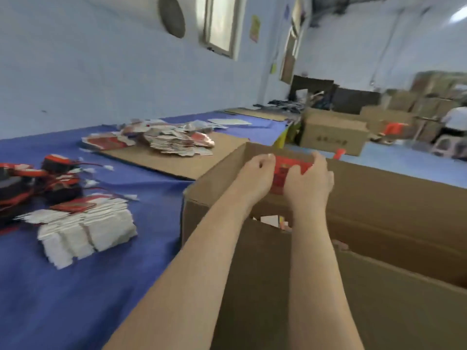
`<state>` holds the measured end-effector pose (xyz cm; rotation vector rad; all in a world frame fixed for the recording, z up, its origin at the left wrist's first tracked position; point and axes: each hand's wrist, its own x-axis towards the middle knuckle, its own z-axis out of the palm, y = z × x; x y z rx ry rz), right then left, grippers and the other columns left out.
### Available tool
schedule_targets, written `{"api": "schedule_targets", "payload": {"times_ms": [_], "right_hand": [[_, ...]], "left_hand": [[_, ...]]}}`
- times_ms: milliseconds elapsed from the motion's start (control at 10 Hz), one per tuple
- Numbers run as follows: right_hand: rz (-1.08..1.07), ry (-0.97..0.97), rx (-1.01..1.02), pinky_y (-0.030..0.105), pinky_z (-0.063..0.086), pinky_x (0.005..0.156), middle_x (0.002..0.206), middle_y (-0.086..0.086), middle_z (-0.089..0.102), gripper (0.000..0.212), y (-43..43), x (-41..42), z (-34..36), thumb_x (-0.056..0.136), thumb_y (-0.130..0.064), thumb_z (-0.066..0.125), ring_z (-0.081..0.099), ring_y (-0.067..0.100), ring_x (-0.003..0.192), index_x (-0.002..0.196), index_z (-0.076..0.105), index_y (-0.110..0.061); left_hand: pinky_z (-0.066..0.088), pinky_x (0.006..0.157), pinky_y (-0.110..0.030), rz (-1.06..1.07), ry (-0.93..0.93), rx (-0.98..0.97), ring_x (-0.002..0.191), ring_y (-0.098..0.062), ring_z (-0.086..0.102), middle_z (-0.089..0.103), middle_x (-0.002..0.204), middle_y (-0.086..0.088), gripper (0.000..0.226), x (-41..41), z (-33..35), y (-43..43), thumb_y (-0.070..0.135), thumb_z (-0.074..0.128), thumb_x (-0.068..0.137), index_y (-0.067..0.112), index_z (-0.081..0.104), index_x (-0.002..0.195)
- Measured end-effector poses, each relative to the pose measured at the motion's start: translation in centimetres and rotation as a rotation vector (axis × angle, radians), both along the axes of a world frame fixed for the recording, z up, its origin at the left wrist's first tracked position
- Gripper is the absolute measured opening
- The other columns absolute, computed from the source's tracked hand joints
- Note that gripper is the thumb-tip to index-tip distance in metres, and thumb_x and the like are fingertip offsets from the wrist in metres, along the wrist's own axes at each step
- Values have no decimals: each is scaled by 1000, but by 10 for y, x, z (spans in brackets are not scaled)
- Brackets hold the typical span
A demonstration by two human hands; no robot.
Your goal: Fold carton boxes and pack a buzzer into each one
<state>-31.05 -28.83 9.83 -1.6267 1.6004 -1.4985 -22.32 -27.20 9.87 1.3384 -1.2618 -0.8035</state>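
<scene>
Both my hands reach out over a large open cardboard box [394,198] and hold a small red carton box [286,170] between them. My left hand [255,178] grips its left end with curled fingers. My right hand [312,183] wraps its right end, thumb on top. A few small packed cartons [274,221] show deep inside the big box between my forearms. On the blue table, a bundled stack of flat white carton blanks [86,228] lies at the left. Black buzzers with red wires [38,180] are piled at the far left.
A cardboard sheet [177,160] on the blue table [75,299] carries a loose heap of flat red-and-white cartons [174,142]. More brown boxes [333,137] stand on the floor behind. A person sits at the far right [454,120].
</scene>
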Motion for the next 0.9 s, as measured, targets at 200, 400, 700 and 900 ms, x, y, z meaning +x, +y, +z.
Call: {"api": "schedule_targets", "payload": {"times_ms": [200, 400, 700, 900], "right_hand": [[15, -130, -145, 17, 29, 103, 142, -1, 44, 43, 5, -36, -13, 96, -9, 45, 36, 13, 134, 138, 42, -19], [476, -361, -145, 13, 49, 78, 101, -9, 65, 22, 41, 69, -24, 95, -8, 48, 61, -4, 89, 108, 59, -23], [1284, -323, 195, 46, 53, 88, 95, 7, 70, 31, 196, 285, -71, 92, 1, 47, 66, 24, 92, 88, 63, -25], [1628, -127, 456, 40, 51, 94, 111, 12, 68, 14, 288, 347, -107, 98, -11, 49, 65, 20, 99, 99, 59, -20]], "left_hand": [[34, 112, -45, -178, 212, 200, 131, -28, 45, 50, 142, -13, 55, -53, -17, -26, 49, 28, 101, 12, 50, 136], [50, 68, -25, 192, 466, -84, 88, -13, 64, 69, 96, 2, 26, 54, -11, 36, 32, 41, 100, 19, 63, 101], [51, 66, -28, 954, 464, -260, 81, -20, 66, 71, 91, -10, 18, 251, -64, 231, 13, 49, 94, 13, 65, 89], [49, 76, -37, 1345, 556, -258, 85, -21, 61, 65, 86, -5, 13, 319, -121, 346, 13, 52, 91, 12, 62, 84]]}}
